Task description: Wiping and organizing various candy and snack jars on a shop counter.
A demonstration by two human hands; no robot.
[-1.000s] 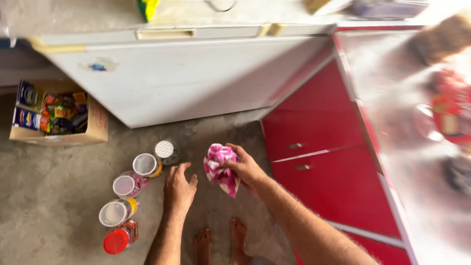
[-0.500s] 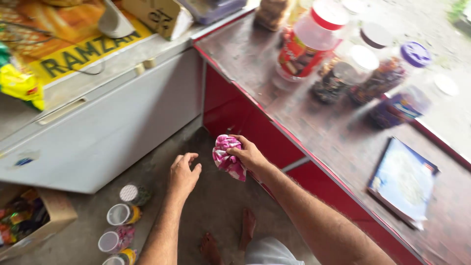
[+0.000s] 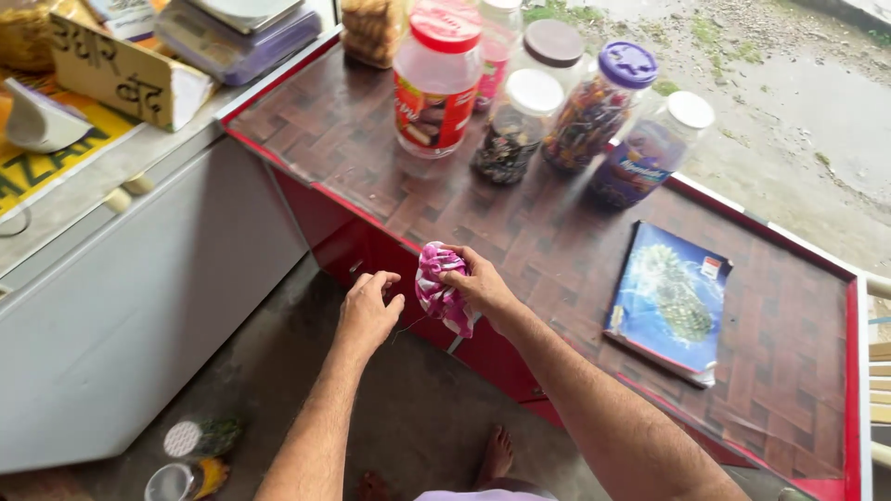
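My right hand [image 3: 484, 288] grips a bunched pink and white cloth [image 3: 439, 289] at the front edge of the red counter [image 3: 520, 232]. My left hand [image 3: 368, 313] hovers just left of the cloth, fingers loosely curled and holding nothing, over the floor in front of the counter. Several plastic jars with coloured lids stand at the counter's far side, among them a tall red-lidded jar [image 3: 436, 76] and a purple-lidded jar [image 3: 599, 104].
A blue booklet [image 3: 668, 301] lies on the counter to the right. A white chest freezer [image 3: 121, 306] stands at left with a scale [image 3: 237, 32] and a cardboard sign [image 3: 121, 79] on top. Jars [image 3: 190, 445] sit on the concrete floor below.
The view has swung up from the floor jars to the counter top. Both hands have risen with the cloth, from near the floor to the counter's front edge.
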